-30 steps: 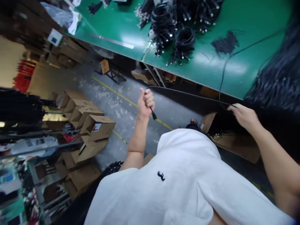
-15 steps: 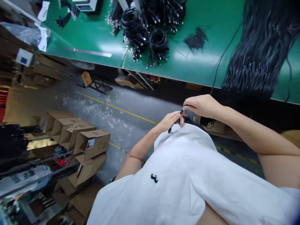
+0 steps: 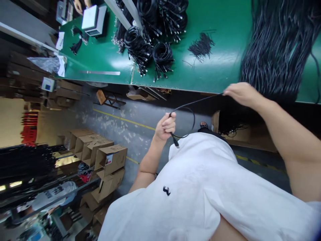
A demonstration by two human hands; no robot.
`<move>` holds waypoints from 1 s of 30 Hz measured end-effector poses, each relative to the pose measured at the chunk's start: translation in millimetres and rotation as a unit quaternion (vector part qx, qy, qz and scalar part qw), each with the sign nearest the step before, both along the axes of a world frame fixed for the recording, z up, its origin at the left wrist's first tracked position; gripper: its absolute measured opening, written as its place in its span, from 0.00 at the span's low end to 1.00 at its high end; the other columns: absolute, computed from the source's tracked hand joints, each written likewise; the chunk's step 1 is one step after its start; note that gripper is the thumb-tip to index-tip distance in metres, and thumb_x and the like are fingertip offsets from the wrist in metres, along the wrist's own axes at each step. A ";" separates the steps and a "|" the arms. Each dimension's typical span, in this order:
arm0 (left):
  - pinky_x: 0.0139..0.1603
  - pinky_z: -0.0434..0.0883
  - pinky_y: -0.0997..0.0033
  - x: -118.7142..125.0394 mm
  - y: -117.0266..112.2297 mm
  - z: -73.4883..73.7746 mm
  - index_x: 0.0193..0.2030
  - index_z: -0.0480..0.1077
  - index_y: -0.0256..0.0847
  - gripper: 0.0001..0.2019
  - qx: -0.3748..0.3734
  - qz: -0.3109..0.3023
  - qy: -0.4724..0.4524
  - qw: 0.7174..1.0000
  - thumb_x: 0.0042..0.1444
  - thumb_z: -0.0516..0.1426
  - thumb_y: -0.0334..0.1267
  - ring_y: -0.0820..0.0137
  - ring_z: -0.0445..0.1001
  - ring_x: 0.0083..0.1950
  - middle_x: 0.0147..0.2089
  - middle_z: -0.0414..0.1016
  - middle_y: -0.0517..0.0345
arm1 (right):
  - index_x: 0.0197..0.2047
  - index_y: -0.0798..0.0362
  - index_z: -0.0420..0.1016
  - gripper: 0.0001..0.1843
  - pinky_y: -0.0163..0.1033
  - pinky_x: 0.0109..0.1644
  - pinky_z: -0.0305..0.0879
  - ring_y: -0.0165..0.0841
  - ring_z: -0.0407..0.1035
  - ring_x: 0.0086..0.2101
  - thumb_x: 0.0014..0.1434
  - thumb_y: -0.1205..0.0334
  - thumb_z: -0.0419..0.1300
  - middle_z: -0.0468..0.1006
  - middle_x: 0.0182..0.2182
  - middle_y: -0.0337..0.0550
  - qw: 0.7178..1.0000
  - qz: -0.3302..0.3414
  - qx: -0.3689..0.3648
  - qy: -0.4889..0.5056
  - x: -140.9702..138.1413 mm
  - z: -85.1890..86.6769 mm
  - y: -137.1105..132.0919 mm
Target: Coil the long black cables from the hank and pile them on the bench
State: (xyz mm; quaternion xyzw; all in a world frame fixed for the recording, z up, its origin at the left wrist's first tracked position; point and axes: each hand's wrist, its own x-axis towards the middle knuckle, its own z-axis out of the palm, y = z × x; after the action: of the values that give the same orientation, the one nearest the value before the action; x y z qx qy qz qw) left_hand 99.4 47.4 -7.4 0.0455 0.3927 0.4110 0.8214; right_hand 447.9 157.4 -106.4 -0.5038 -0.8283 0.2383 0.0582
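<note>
A thin black USB cable (image 3: 194, 101) stretches between my two hands over the floor in front of the bench. My left hand (image 3: 166, 126) is closed round one part of it; a plug end (image 3: 175, 142) hangs below the fist, and a loop of cable curves out to its right. At the bench edge, my right hand (image 3: 239, 93) pinches the same cable with fingers pressed together. Beside and beyond that hand, a wide heap of loose black cables (image 3: 278, 57) lies on the green bench (image 3: 220, 20).
Coiled cable bundles (image 3: 162, 55) and a pile of short black ties (image 3: 202, 45) lie on the bench. A white device (image 3: 94, 20) stands farther left, near another person's hand (image 3: 78, 6). Cardboard boxes (image 3: 111, 160) and a small stool (image 3: 109, 98) stand on the floor.
My hands were close together on the bunched cable. They have moved apart, left hand leftward and right hand up and rightward, drawing the cable out between them. The view has shifted slightly.
</note>
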 end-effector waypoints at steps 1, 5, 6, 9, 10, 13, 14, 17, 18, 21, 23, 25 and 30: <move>0.11 0.45 0.89 -2.4 1.1 4.4 0.44 0.74 0.35 0.17 -0.011 0.033 0.004 0.999 0.71 0.44 0.35 0.84 0.44 0.13 0.17 0.47 0.70 | 0.38 0.59 0.79 0.20 0.40 0.51 0.58 0.35 0.69 0.42 0.68 0.61 0.47 0.80 0.42 0.59 0.999 -0.024 0.021 -0.024 24.4 -11.1 4.1; 0.11 0.46 0.89 -5.2 1.1 16.7 0.58 0.69 0.40 0.16 -0.050 0.097 0.007 0.994 0.71 0.45 0.33 0.83 0.48 0.13 0.18 0.51 0.71 | 0.35 0.57 0.79 0.20 0.49 0.47 0.60 0.42 0.70 0.36 0.66 0.59 0.47 0.80 0.36 0.59 0.989 -0.018 0.077 -0.125 70.2 -20.7 -24.7; 0.11 0.45 0.89 -7.9 0.0 19.6 0.59 0.68 0.41 0.17 -0.040 0.127 0.015 0.991 0.71 0.45 0.34 0.83 0.47 0.13 0.18 0.51 0.71 | 0.34 0.55 0.79 0.20 0.49 0.44 0.62 0.43 0.71 0.33 0.65 0.58 0.47 0.80 0.33 0.57 0.989 0.005 0.073 -0.128 67.1 -15.9 -43.1; 0.10 0.46 0.88 -27.1 -6.3 29.4 0.62 0.66 0.43 0.18 0.014 0.237 0.063 0.969 0.71 0.44 0.37 0.82 0.47 0.13 0.18 0.51 0.71 | 0.34 0.47 0.78 0.21 0.50 0.42 0.66 0.45 0.75 0.34 0.65 0.55 0.44 0.81 0.32 0.51 0.996 0.081 -0.026 -0.025 46.2 -2.3 -101.5; 0.10 0.46 0.89 -36.1 -9.2 32.2 0.62 0.66 0.43 0.18 0.029 0.265 0.080 0.961 0.72 0.44 0.38 0.82 0.47 0.13 0.18 0.51 0.71 | 0.36 0.45 0.78 0.21 0.49 0.44 0.68 0.44 0.76 0.37 0.66 0.54 0.44 0.82 0.36 0.49 0.995 0.075 -0.071 0.016 42.0 -1.3 -115.0; 0.10 0.48 0.89 -59.7 -16.8 36.7 0.63 0.65 0.43 0.19 0.077 0.320 0.103 0.939 0.72 0.43 0.39 0.81 0.48 0.14 0.18 0.53 0.71 | 0.38 0.40 0.77 0.21 0.49 0.47 0.69 0.45 0.76 0.44 0.67 0.50 0.43 0.82 0.44 0.51 0.993 0.017 -0.113 0.039 48.4 -9.3 -124.3; 0.10 0.49 0.89 -64.0 -18.0 36.7 0.64 0.65 0.43 0.19 0.092 0.328 0.099 0.935 0.72 0.43 0.39 0.81 0.48 0.14 0.19 0.53 0.70 | 0.37 0.40 0.78 0.21 0.50 0.46 0.69 0.47 0.76 0.43 0.66 0.50 0.43 0.81 0.44 0.53 0.995 0.010 -0.095 0.018 53.1 -12.0 -119.0; 0.13 0.51 0.91 -63.2 -15.9 33.0 0.63 0.65 0.45 0.19 0.085 0.305 0.072 0.946 0.72 0.42 0.36 0.82 0.52 0.17 0.21 0.57 0.68 | 0.41 0.41 0.80 0.20 0.53 0.41 0.68 0.49 0.77 0.37 0.65 0.51 0.46 0.82 0.41 0.55 0.997 0.066 -0.033 -0.029 51.4 -4.1 -98.4; 0.13 0.52 0.92 -59.2 -13.8 30.9 0.63 0.66 0.46 0.19 0.062 0.280 0.068 0.955 0.72 0.42 0.35 0.82 0.54 0.18 0.23 0.58 0.67 | 0.44 0.41 0.80 0.20 0.53 0.39 0.67 0.48 0.76 0.34 0.65 0.51 0.46 0.82 0.40 0.53 0.994 0.102 -0.022 -0.027 43.3 4.5 -93.4; 0.14 0.54 0.92 -43.6 -8.7 23.9 0.60 0.68 0.43 0.18 -0.018 0.201 0.063 0.977 0.71 0.43 0.34 0.82 0.59 0.21 0.26 0.60 0.64 | 0.47 0.43 0.79 0.22 0.46 0.35 0.67 0.42 0.76 0.33 0.68 0.50 0.45 0.82 0.38 0.47 0.976 0.217 -0.036 0.008 3.0 35.1 -83.6; 0.14 0.53 0.92 -33.4 -9.2 20.2 0.58 0.69 0.40 0.17 -0.050 0.160 0.049 0.985 0.71 0.44 0.35 0.83 0.59 0.21 0.26 0.59 0.63 | 0.50 0.47 0.78 0.22 0.43 0.34 0.66 0.40 0.75 0.34 0.67 0.47 0.47 0.81 0.41 0.48 0.971 0.231 -0.046 0.031 -29.6 48.0 -75.3; 0.12 0.51 0.92 -24.0 -12.5 18.5 0.56 0.70 0.37 0.16 -0.071 0.121 0.027 0.990 0.70 0.45 0.35 0.83 0.56 0.19 0.25 0.57 0.64 | 0.59 0.53 0.71 0.28 0.43 0.37 0.67 0.42 0.75 0.39 0.65 0.45 0.51 0.77 0.50 0.54 0.979 0.194 -0.010 0.056 -63.4 51.2 -62.7; 0.10 0.46 0.90 -6.6 -21.3 23.4 0.51 0.72 0.34 0.14 -0.100 0.019 -0.021 0.995 0.69 0.47 0.34 0.83 0.50 0.15 0.22 0.53 0.66 | 0.61 0.57 0.68 0.24 0.44 0.50 0.65 0.42 0.70 0.51 0.66 0.56 0.51 0.75 0.55 0.56 0.963 0.204 0.025 0.176 -134.4 45.6 -30.7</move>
State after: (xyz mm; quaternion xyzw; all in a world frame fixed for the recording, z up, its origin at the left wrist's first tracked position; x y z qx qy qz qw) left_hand 92.8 26.2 16.0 -0.0534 0.4155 0.3862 0.8218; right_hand 313.5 126.7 -60.9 -0.2723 -0.8959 0.3097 0.1655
